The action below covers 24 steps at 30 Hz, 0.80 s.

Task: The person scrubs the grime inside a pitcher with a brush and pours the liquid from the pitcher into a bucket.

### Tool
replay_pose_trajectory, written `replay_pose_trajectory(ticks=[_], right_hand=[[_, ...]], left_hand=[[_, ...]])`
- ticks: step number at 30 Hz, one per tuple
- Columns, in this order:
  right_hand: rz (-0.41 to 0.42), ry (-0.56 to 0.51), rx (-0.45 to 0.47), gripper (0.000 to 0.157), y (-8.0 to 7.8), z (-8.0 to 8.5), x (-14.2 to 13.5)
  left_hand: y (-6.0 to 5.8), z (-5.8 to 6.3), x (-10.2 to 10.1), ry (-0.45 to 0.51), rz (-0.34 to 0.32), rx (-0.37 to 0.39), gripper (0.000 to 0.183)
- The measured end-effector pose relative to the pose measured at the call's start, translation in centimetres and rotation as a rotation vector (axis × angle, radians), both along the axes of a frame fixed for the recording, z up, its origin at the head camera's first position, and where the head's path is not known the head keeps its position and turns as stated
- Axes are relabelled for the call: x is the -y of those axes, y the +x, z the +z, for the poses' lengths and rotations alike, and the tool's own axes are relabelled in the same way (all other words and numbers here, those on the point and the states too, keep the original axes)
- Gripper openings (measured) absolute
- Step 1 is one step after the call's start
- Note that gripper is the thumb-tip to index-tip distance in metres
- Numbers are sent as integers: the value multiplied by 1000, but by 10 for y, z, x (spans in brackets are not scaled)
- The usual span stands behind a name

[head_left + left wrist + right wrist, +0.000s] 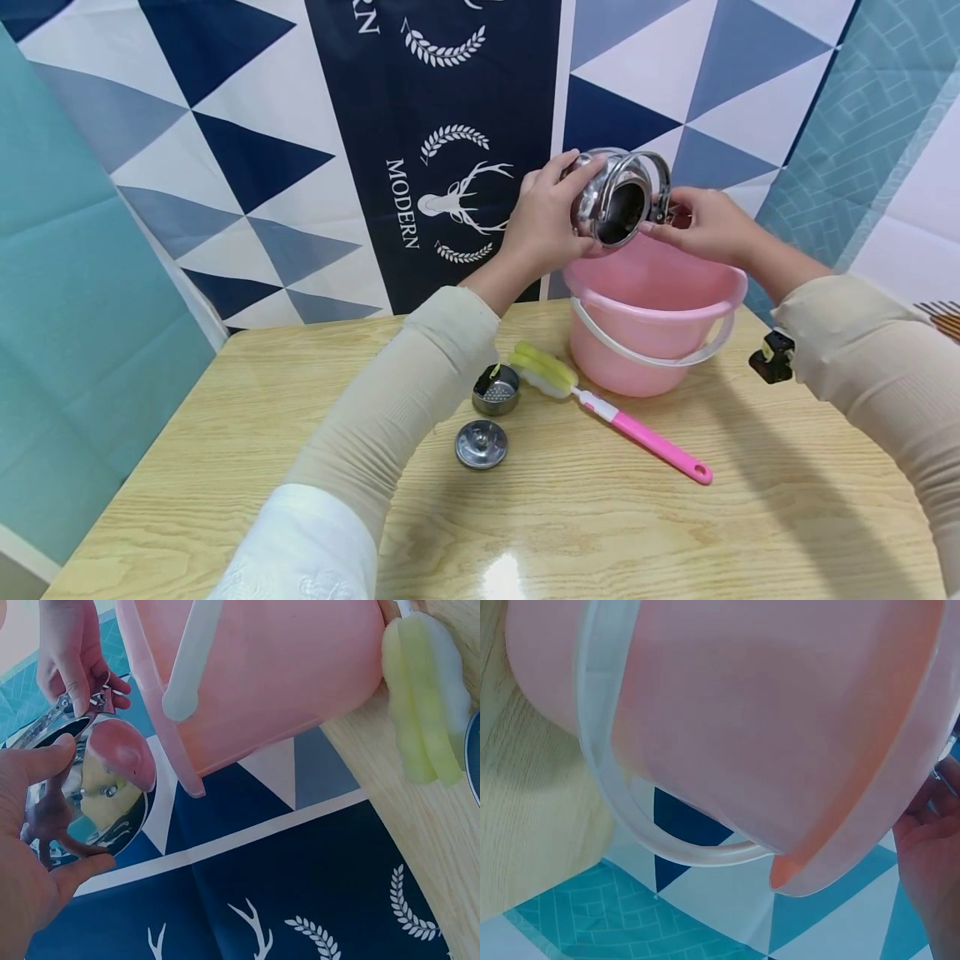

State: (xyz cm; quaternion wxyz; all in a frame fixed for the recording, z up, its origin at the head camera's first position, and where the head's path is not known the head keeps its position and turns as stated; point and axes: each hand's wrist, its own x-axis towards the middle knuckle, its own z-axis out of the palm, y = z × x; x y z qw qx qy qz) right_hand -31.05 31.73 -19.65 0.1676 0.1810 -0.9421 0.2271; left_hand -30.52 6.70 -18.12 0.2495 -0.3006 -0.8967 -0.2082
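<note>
A shiny metal teapot [585,208] without its lid is tilted above the pink bucket [637,350], its dark round mouth turned toward me. My left hand [543,217] grips the body from the left, thumb near the mouth's rim and fingers spread over the curved side. On the right, my right hand [705,223] pinches the teapot beside the base of its raised handle [660,171]; its fingertips are partly hidden behind the metal. The left wrist view shows the polished body [112,787] reflecting pink and yellow.
On the wood table [300,417] lies a sponge brush [645,429] with a pink handle, its yellow head beside the bucket. A small metal strainer cup [495,402] and a round metal lid [481,444] stand left of it. Patterned cloth [247,158] hangs behind.
</note>
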Motion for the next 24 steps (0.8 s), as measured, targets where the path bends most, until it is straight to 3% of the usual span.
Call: replay_pose_trajectory(ticks=[11, 24], right_hand=[[63, 30, -57, 37, -1, -5, -2], [112, 82, -135, 38, -2, -10, 1]], left_hand=[[2, -2, -2, -29, -12, -10, 90], [2, -5, -1, -72, -24, -107, 87]])
